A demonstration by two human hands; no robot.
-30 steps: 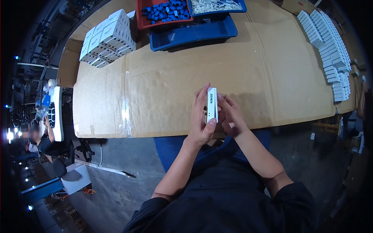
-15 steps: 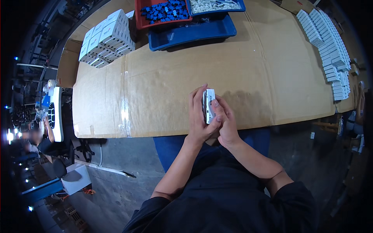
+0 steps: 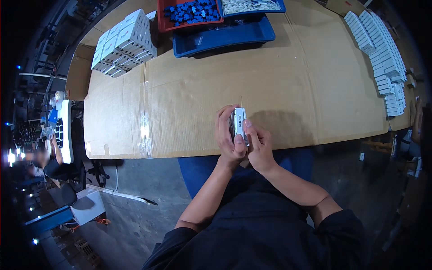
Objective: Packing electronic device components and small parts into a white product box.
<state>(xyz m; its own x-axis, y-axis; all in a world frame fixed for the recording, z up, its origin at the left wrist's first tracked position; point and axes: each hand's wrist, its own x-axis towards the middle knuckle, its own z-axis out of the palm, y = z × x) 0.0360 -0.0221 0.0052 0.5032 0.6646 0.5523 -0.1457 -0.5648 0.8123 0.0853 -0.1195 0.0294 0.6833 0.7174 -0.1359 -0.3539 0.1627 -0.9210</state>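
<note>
A small white rectangular block (image 3: 240, 118) with dark print on its face is held between both hands, above the near edge of the cardboard-covered table (image 3: 193, 108). My left hand (image 3: 226, 135) wraps its fingers round the block's left side, the thumb pressed on its near end. On the right side, my right hand (image 3: 259, 146) grips the same block with thumb and bent fingers. The block's underside and the fingertips behind it are hidden.
Stacked white blocks (image 3: 121, 42) stand at the far left, and rows of similar blocks (image 3: 382, 54) line the right edge. At the back are a red bin (image 3: 168, 28) of blue parts, a blue bin (image 3: 252, 13) of white parts and a blue tray (image 3: 225, 40). A person (image 3: 51, 157) sits far left.
The block has turned so that its printed face shows more, and has shifted slightly left and nearer. My right hand's fingers have shifted lower along its side.
</note>
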